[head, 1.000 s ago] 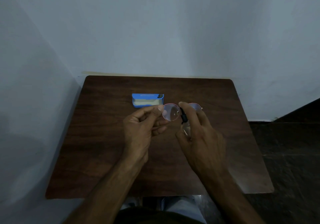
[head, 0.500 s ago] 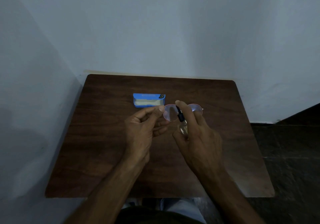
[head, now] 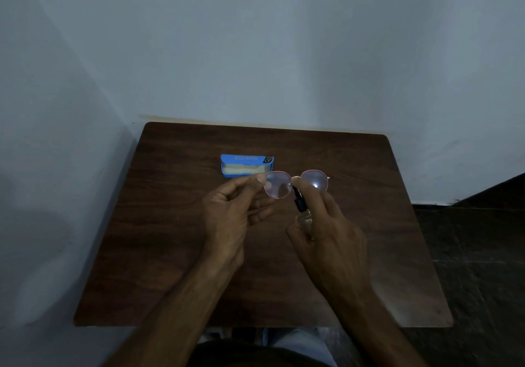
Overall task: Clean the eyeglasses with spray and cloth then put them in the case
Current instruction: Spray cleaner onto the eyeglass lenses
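- Lying toward the far side of the dark wooden worktop [head: 170,253], left of my hands, is the blue case [head: 247,159]. Its long axis runs left to right, it is open toward me, and the inside looks pale.
- My left hand [head: 227,219] is raised over the worktop. Thumb and forefinger pinch the left end of the eyeglasses [head: 279,184], and the other fingers curl loosely beneath.
- The eyeglasses hang in the air just in front of the case, and their left lens overlaps the case's right corner from my view. Their long axis runs left to right and the lenses face me. The lenses are round and clear in a thin pinkish metal frame, with a bright glint on the right lens.
- The spray bottle [head: 299,200] sits just below the bridge. It is tilted, with its black top pointing up and left at the lenses and its clear body lower right.
- My right hand [head: 335,238] grasps the bottle's body, with fingers reaching up beside the black top in front of the right lens.
- The dark floor [head: 477,253] lies past the worktop's right edge.
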Action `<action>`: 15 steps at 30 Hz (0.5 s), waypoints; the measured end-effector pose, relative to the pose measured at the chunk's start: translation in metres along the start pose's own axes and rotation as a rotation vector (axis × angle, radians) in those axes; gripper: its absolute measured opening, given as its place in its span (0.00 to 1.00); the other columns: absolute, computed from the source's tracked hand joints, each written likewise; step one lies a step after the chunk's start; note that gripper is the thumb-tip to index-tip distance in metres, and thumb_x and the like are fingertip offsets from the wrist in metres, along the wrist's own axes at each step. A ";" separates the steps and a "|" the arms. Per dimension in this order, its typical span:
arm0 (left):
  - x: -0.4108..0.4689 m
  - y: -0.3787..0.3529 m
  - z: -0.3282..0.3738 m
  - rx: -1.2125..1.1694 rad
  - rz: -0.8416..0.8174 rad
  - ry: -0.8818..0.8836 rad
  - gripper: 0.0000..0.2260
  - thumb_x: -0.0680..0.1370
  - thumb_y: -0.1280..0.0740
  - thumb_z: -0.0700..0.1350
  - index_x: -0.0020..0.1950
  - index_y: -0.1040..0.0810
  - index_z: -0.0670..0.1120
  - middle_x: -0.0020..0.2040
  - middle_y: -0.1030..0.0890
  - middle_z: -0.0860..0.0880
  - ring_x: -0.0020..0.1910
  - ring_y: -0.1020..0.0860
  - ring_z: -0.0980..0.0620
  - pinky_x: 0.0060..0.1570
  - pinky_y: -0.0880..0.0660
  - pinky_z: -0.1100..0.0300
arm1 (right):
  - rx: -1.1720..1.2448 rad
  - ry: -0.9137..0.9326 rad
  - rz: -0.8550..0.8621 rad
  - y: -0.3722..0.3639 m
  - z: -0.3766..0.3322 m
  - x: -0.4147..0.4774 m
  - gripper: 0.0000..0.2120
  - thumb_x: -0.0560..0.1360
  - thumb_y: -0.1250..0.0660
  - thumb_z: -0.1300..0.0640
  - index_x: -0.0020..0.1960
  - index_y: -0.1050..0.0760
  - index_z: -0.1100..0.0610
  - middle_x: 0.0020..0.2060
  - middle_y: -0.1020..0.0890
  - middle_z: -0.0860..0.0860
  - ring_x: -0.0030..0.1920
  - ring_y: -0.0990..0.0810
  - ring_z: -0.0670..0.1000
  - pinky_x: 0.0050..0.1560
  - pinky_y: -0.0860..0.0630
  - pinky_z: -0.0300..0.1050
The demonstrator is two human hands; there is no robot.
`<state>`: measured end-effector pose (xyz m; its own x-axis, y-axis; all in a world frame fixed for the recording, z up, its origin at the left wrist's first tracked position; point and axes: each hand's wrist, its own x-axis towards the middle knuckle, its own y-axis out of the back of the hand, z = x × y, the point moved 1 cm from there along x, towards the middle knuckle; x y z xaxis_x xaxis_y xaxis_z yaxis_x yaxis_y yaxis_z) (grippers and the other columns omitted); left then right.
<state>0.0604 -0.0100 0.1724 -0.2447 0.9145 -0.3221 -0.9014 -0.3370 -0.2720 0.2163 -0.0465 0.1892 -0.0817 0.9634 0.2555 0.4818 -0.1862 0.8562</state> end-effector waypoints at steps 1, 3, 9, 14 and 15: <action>0.000 0.001 0.001 -0.003 0.000 0.003 0.09 0.79 0.27 0.41 0.58 0.14 0.40 0.49 0.11 0.42 0.42 0.12 0.49 0.37 0.17 0.59 | -0.005 0.004 -0.009 0.000 0.000 0.000 0.36 0.72 0.25 0.58 0.75 0.36 0.43 0.61 0.20 0.49 0.40 0.17 0.51 0.32 0.25 0.43; 0.001 0.002 0.002 -0.001 0.000 0.014 0.09 0.79 0.27 0.42 0.58 0.14 0.41 0.49 0.11 0.43 0.41 0.12 0.49 0.37 0.17 0.59 | 0.009 -0.009 -0.013 -0.002 -0.001 0.000 0.36 0.73 0.26 0.57 0.76 0.38 0.43 0.62 0.20 0.49 0.42 0.17 0.51 0.33 0.21 0.47; 0.003 0.009 0.007 -0.009 0.003 0.026 0.08 0.79 0.26 0.42 0.56 0.13 0.42 0.48 0.11 0.43 0.40 0.13 0.50 0.37 0.16 0.58 | 0.055 -0.029 0.086 0.000 -0.002 -0.003 0.38 0.74 0.25 0.59 0.77 0.39 0.43 0.60 0.20 0.51 0.41 0.17 0.52 0.33 0.19 0.49; 0.006 0.020 0.013 -0.024 0.013 0.023 0.07 0.79 0.27 0.41 0.56 0.13 0.43 0.48 0.11 0.43 0.39 0.13 0.51 0.37 0.16 0.59 | 0.019 -0.057 0.121 0.002 0.012 0.001 0.37 0.74 0.25 0.59 0.78 0.37 0.45 0.59 0.21 0.50 0.39 0.20 0.49 0.32 0.21 0.46; 0.006 0.022 0.014 -0.026 0.016 0.023 0.07 0.79 0.27 0.41 0.57 0.13 0.43 0.49 0.11 0.43 0.40 0.13 0.50 0.37 0.16 0.60 | 0.001 -0.058 0.104 0.000 0.015 0.002 0.37 0.74 0.25 0.58 0.78 0.37 0.45 0.59 0.21 0.50 0.39 0.20 0.49 0.31 0.22 0.45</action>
<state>0.0340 -0.0083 0.1772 -0.2505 0.9036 -0.3475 -0.8877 -0.3576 -0.2900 0.2293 -0.0417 0.1831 0.0195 0.9486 0.3160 0.4856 -0.2853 0.8263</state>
